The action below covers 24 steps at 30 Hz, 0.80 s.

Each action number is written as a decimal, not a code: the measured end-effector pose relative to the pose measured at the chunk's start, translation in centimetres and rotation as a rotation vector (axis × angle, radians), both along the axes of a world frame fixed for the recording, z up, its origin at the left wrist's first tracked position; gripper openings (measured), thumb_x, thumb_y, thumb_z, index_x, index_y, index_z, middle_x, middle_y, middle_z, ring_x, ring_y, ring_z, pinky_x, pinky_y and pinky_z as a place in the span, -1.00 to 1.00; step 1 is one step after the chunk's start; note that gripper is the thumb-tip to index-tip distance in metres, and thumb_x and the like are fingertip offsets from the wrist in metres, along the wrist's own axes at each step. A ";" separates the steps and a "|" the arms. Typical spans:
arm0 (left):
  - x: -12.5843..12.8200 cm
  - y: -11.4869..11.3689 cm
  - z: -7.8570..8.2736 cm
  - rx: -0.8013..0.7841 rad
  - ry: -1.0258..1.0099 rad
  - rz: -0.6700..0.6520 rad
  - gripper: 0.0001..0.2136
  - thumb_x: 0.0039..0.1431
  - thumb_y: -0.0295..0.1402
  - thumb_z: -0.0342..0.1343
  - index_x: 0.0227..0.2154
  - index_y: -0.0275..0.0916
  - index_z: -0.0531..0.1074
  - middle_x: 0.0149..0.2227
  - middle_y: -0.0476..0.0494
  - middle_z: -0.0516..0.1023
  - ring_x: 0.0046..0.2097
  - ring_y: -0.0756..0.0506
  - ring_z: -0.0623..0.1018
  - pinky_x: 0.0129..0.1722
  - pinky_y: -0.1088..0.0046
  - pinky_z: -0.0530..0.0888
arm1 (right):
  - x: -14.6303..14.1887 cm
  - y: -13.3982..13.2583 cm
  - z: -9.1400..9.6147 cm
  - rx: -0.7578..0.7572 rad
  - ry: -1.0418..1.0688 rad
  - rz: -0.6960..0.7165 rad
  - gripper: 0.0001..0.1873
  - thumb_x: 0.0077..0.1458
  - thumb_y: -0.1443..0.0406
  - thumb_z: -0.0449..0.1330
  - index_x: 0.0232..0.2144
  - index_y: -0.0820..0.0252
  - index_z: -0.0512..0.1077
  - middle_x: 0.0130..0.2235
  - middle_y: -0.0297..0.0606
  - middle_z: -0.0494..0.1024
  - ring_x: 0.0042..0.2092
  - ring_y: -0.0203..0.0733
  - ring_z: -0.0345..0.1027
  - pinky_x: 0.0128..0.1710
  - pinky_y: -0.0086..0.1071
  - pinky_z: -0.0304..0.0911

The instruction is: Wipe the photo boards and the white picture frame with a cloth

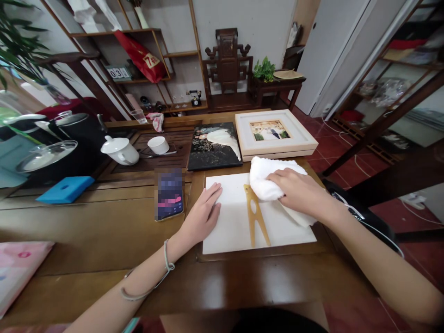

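A white rectangular board (229,222) lies on the wooden table in front of me. My left hand (204,215) rests flat on its left edge, fingers stretched out and holding nothing. In my right hand (294,189) is a bunched white cloth (264,178), pressed over the board's upper right part and covering that corner. Between the hands, a yellowish A-shaped stand piece (255,215) lies flat on the board, its top end close to the cloth. The undersides of the right fingers are hidden.
Behind the board are a dark photo panel (215,145) and a light-framed picture (277,134). A phone (169,194) lies left of my left hand. Farther left are a white cup (158,145), a lidded teacup (120,150), a blue block (65,189) and a black kettle (74,134).
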<state>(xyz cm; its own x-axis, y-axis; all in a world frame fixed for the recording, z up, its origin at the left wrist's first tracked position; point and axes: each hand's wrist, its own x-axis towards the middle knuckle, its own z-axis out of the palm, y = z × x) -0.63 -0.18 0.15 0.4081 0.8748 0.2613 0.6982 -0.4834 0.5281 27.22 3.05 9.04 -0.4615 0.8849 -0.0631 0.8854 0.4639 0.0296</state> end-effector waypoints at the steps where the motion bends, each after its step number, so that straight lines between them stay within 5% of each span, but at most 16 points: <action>1: 0.0 0.0 0.0 0.000 0.003 0.001 -0.57 0.38 -0.38 -0.16 0.25 -0.33 0.24 0.33 -0.37 0.24 0.40 -0.25 0.15 0.38 -0.07 0.05 | -0.2 -0.1 -0.1 0.018 -0.032 0.002 -0.54 -0.01 0.55 0.05 -0.04 0.28 0.45 -0.04 -0.03 0.53 0.02 0.10 0.36 -0.20 -0.21 0.28; 5: 0.1 -0.1 0.1 -0.009 0.013 0.009 -0.57 0.38 -0.38 -0.16 0.25 -0.36 0.24 0.33 -0.38 0.25 0.39 -0.24 0.16 0.38 -0.05 0.05 | 0.3 -2.9 0.6 -0.086 -0.097 0.081 -0.51 -0.12 0.57 0.10 -0.11 0.21 0.47 -0.11 -0.08 0.52 -0.06 0.11 0.37 -0.22 -0.21 0.28; 11: 0.1 -0.1 0.1 0.001 0.006 0.006 -0.57 0.38 -0.38 -0.16 0.26 -0.30 0.23 0.33 -0.35 0.25 0.39 -0.24 0.17 0.37 -0.08 0.06 | 2.7 -7.8 1.7 -0.295 0.122 0.278 -0.47 -0.14 0.58 0.08 -0.19 -0.03 0.50 -0.19 -0.32 0.57 -0.12 -0.05 0.43 -0.13 -0.26 0.27; 15: 0.1 -0.1 0.1 -0.006 0.007 0.005 -0.56 0.38 -0.39 -0.15 0.27 -0.30 0.22 0.34 -0.36 0.23 0.39 -0.25 0.17 0.37 -0.08 0.06 | 1.8 -5.9 1.5 -0.252 0.130 0.226 -0.57 -0.06 0.51 0.08 -0.18 0.01 0.49 -0.17 -0.26 0.58 -0.11 0.00 0.44 -0.10 -0.19 0.28; 19: 0.1 0.0 0.2 -0.020 0.013 0.006 -0.56 0.37 -0.39 -0.16 0.26 -0.33 0.23 0.34 -0.37 0.22 0.39 -0.25 0.16 0.37 -0.07 0.05 | 0.3 -1.8 -0.1 -0.077 0.088 0.097 -0.62 -0.06 0.47 0.09 -0.14 0.26 0.45 -0.06 0.02 0.51 0.00 0.14 0.37 -0.01 -0.08 0.28; 24: 0.1 0.0 0.0 -0.015 0.008 0.004 -0.56 0.38 -0.38 -0.17 0.26 -0.32 0.23 0.34 -0.36 0.22 0.39 -0.25 0.15 0.38 -0.08 0.04 | -1.1 0.8 -3.1 0.028 0.086 0.099 -0.20 -0.05 0.45 0.09 0.30 0.36 0.13 0.37 0.10 0.08 0.37 0.30 -0.15 0.27 0.22 -0.10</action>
